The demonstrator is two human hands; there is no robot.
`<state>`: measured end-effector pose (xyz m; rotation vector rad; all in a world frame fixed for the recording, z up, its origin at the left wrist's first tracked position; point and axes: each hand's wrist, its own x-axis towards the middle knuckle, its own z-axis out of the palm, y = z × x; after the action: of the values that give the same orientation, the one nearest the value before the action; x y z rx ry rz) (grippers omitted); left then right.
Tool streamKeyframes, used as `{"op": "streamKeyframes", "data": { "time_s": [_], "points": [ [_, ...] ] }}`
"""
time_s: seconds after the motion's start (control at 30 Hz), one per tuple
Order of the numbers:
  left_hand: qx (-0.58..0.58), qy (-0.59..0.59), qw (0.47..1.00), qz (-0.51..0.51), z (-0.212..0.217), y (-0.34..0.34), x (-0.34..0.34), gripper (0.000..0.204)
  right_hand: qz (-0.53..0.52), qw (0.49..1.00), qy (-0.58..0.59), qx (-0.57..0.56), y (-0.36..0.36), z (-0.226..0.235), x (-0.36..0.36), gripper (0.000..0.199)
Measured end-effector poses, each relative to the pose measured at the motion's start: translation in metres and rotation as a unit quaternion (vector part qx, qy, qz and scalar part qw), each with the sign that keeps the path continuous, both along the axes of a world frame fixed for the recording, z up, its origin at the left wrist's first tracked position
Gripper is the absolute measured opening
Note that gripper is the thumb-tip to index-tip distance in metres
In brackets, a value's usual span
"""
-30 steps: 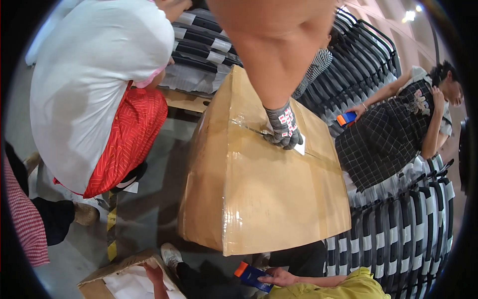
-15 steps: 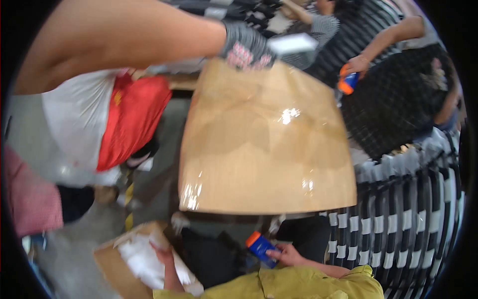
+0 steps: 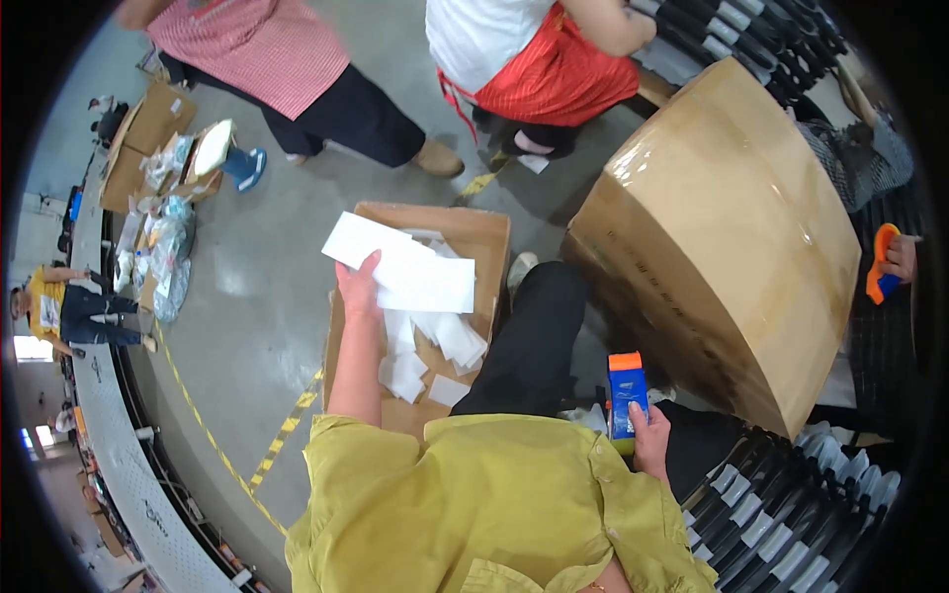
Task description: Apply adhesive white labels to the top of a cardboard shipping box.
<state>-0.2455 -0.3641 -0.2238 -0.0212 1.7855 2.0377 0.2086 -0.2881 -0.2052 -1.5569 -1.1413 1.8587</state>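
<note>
Left hand [image 3: 360,289] grasping white sheets [image 3: 395,262], right hand [image 3: 649,440] gripping a blue-and-orange handheld tool [image 3: 626,397].
The sheets are above an open cardboard box [image 3: 489,232] holding loose white pieces [image 3: 455,341]. A large taped carton [image 3: 756,203] is to its right; farther out, a co-worker in a red garment [image 3: 568,74] is near yellow-and-black floor tape [image 3: 479,185].

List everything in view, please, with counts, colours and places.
Open box: one, brown, left of centre
Sheets: several, white, over and inside it
Large box: one, brown, right
Tools: two, blue-orange, right
Bars: many, black-white, upper and lower right
Floor tape: several, yellow-black, left and top
Plastic: one heap, clear, upper left
People: several, mixed clothing, edges
Shirt: one, yellow-green, bottom
Left hand: one, bare, holding sheets
Right hand: one, bare, holding tool
</note>
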Motion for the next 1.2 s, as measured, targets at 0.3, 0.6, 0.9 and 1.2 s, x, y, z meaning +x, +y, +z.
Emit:
{"op": "streamKeyframes", "data": {
  "time_s": [0.3, 0.6, 0.9, 1.2],
  "points": [
    [0.248, 0.268, 0.891, -0.270, 0.178, 0.219, 0.098, 0.074, -0.126, 0.990, 0.001, 0.065, -0.019, 0.016, 0.029, 0.025],
    [0.263, 0.410, 0.711, -0.507, 0.181, 0.343, 0.258, 0.099, -0.274, 0.960, 0.006, 0.058, -0.024, 0.027, 0.066, 0.025],
    [0.126, 0.223, 0.732, -0.632, 0.230, 0.377, 0.240, 0.068, -0.278, 0.959, -0.031, 0.050, -0.029, 0.028, 0.079, 0.034],
    [-0.075, 0.640, 0.555, -0.526, 0.116, 0.486, 0.220, 0.074, -0.327, 0.939, -0.081, 0.063, -0.056, 0.028, 0.070, 0.036]
  ]
}}
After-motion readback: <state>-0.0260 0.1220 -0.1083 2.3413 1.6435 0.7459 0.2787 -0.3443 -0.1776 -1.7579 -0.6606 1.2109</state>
